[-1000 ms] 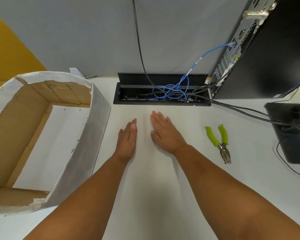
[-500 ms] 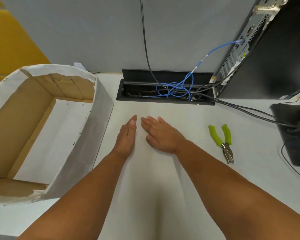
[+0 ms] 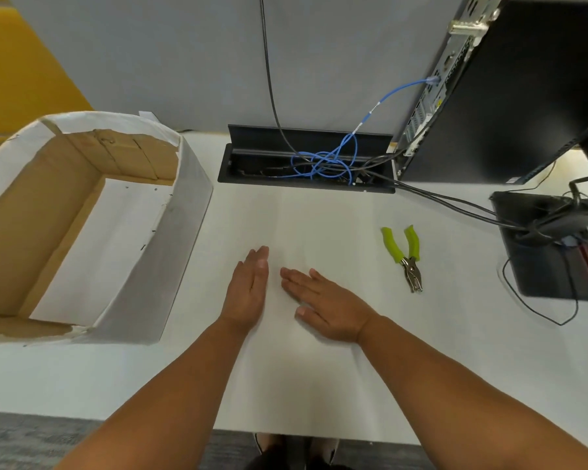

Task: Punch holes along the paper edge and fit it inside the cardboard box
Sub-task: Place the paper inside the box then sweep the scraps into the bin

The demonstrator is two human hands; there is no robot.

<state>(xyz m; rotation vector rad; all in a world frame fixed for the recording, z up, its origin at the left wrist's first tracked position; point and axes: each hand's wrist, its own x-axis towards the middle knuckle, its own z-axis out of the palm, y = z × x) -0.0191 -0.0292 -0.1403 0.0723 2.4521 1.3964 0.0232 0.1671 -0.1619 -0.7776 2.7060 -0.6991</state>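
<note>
Both hands, left hand (image 3: 246, 293) and right hand (image 3: 326, 308), lie flat with straight fingers, smoothing the paper (image 3: 302, 225) at the desk's front edge, likely for punching.

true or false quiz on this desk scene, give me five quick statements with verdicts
1. Both hands lie flat on the paper sheet. True: the left hand and right hand rest on it with straight fingers.
2. The right hand holds the hole punch. False: it lies untouched on the desk, to the right of that hand.
3. The cardboard box sits left of the hands. True.
4. The punch handles are red. False: they are green.
5. The blue cable is coiled inside the box. False: it is tangled in the black cable tray.
</note>
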